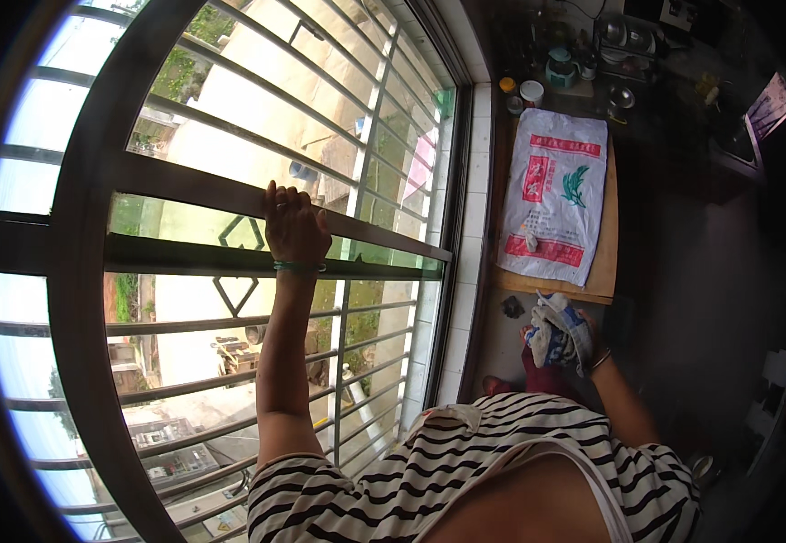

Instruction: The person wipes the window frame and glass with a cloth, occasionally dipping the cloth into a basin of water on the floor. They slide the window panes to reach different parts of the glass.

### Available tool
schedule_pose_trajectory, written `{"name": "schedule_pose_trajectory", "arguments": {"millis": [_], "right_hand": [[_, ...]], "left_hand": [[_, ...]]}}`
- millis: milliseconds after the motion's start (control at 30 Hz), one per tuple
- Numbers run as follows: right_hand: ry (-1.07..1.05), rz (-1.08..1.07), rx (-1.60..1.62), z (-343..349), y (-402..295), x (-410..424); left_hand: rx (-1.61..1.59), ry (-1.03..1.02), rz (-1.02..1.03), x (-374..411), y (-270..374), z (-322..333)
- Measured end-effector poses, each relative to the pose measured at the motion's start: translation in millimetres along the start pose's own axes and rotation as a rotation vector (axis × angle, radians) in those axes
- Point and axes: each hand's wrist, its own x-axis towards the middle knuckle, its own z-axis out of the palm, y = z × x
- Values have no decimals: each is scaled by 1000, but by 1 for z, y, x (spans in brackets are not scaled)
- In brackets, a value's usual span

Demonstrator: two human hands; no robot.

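My left hand point(294, 227) is raised to the window, its fingers curled over the dark horizontal rail point(189, 182) of the window frame. A ring and a green bracelet show on it. At my right side, my right hand point(595, 339) holds a bunched blue and pale-grey cloth point(559, 334), which hides most of the fingers. Just beyond the cloth, a white woven sack point(556, 197) with red and green print lies flat on a wooden board point(607, 237). Something small and pale point(531, 239) rests on the sack; what it is cannot be told.
Metal security bars point(230, 387) stand outside the window glass. White wall tiles point(471, 231) border the frame. Behind the sack are a white-lidded jar point(532, 91), an orange-lidded jar point(507, 85), a teal container point(560, 68) and a dish rack point(624, 47). A dark crumpled item point(512, 307) lies near the board.
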Motion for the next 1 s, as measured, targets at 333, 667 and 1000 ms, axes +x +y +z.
{"name": "schedule_pose_trajectory", "arguments": {"millis": [333,667,1000], "right_hand": [[255,52,132,18,-3,-1],[181,67,85,2,-4,-4],[-29,92,306,50,-16,-11]], "left_hand": [[66,-84,36,-35,-13,-3],[63,36,98,-53,-20,-1],[103,-88,43,-58,-30,5]]}}
